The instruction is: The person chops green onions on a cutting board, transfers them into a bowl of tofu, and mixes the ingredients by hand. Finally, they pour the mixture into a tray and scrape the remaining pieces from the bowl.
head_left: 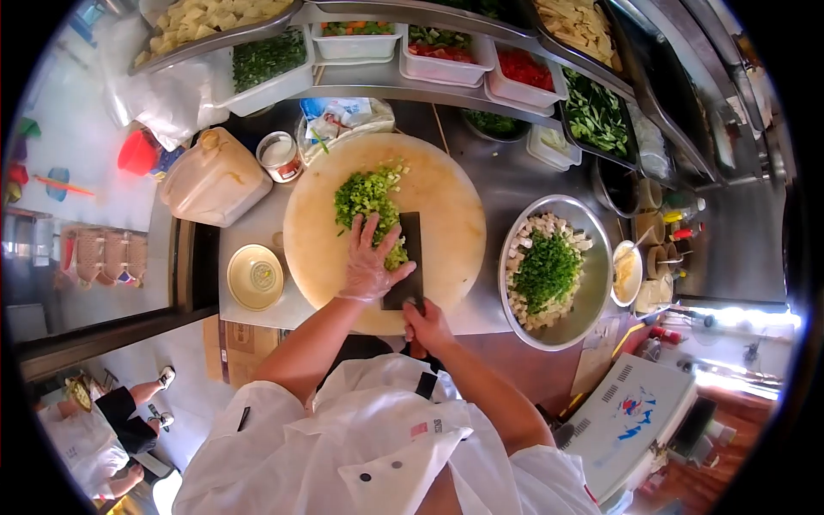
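Observation:
On the round cutting board lies a heap of chopped green onions, pale and bright green. My left hand, in a clear plastic glove, rests with fingers spread over the near end of the heap. Its thumb reaches onto the dark blade of a cleaver, which lies along the heap's right side. Below the blade, my right hand is closed around the cleaver's handle. Some of the onions are hidden under my left hand.
Right of the board stands a steel bowl with pale cubes and chopped greens. A round lid, a jar and a plastic jug are on the left. Vegetable tubs line the shelf behind. Another person is at lower left.

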Motion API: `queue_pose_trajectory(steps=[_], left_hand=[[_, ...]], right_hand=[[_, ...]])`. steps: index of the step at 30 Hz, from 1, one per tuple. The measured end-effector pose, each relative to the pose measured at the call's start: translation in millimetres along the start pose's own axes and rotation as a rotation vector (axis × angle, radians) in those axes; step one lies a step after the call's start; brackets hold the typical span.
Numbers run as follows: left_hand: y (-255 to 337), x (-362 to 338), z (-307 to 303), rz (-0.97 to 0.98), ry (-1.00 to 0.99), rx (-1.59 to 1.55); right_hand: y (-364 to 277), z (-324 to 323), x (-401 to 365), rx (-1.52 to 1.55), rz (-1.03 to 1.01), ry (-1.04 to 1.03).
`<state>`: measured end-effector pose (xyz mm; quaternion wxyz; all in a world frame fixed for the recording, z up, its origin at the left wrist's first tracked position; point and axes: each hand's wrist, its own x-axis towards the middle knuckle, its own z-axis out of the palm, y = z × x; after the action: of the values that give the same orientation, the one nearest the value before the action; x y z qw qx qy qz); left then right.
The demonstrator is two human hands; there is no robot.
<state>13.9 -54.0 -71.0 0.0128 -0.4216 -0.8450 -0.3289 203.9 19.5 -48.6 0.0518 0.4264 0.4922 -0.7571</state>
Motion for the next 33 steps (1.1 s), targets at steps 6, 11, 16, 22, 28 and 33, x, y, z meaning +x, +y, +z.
queue_pose_trajectory(steps=[6,11,16,22,28,33], left_hand=[[6,-3,12,-0.03,0.231,-0.095],[24,-7,17,-0.078,0.333,-0.075],[37,-14,15,-0.068,0.36,-0.113],[37,-23,-13,-0.114,0.421,-0.08],[-11,-50,-65,-0.254,0.537,0.081],[-68,-72,-113,-0.282,0.633,0.278]], right_hand=[[14,31,1,0.049,-0.02,-0.022],[11,27,-8,-0.034,0.013,-0.045],[22,17,-22,0.01,0.034,-0.07],[17,22,-25,-0.129,0.022,-0.165],[17,71,-3,-0.278,0.07,-0.395],[21,136,17,-0.258,0.155,-0.563]])
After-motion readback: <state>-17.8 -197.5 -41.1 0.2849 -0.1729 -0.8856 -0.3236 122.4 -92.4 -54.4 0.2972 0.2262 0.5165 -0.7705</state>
